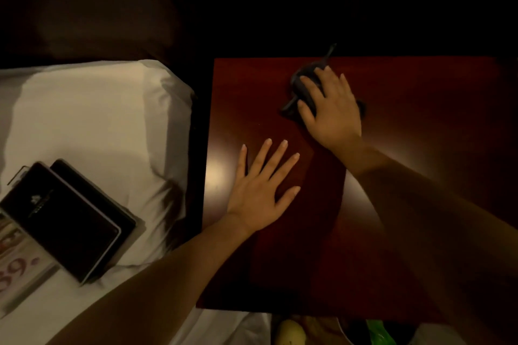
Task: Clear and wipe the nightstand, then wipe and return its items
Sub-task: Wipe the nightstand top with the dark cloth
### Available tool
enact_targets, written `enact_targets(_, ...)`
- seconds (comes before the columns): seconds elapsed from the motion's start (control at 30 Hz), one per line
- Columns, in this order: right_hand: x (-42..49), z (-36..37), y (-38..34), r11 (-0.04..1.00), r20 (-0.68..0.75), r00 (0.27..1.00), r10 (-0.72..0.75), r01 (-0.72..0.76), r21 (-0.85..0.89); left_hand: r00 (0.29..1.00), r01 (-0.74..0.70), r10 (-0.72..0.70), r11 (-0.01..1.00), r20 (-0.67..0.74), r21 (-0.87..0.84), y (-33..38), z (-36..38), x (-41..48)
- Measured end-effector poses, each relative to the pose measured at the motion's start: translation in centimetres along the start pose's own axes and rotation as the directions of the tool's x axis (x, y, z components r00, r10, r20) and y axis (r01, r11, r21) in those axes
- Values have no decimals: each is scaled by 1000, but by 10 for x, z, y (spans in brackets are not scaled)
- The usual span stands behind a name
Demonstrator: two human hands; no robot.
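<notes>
The dark red wooden nightstand point(420, 120) fills the middle and right of the head view. My right hand point(333, 112) presses down on a dark crumpled cloth point(304, 84) near the top's far edge, fingers spread over it. My left hand point(262, 190) lies flat on the near left part of the top, fingers straight and spread, holding nothing. On the white bed sheet at the left lie two black folders point(70, 218), stacked and slightly offset.
The bed with its white pillow point(98, 120) stands left of the nightstand, a dark gap between them. A printed card point(16, 274) lies beside the folders. Below the nightstand's near edge show a yellowish object point(290, 333) and something green point(378, 330). The background is dark.
</notes>
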State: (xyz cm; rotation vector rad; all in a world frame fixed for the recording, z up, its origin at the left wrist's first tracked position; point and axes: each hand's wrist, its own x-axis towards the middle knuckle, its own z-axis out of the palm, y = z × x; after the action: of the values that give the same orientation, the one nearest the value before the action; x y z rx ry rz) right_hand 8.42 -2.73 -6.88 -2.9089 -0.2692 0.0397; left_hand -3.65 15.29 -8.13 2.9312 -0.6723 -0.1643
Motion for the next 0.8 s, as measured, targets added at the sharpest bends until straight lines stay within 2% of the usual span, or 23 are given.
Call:
enact_targets(0.37,-100,5,-16,997,-14,997,75,-74,30,996,89,-88,996,-33,15,0,12,-34)
enact_targets(0.67,-199,10,-39,994,39,993,111,-112,15,987,159,-157,987,-34,32,2,18,-81)
enact_targets(0.8,-232,13,-56,989,43,989,145,-145,12,981,189,-190,982,-38,-11,5,15,-90)
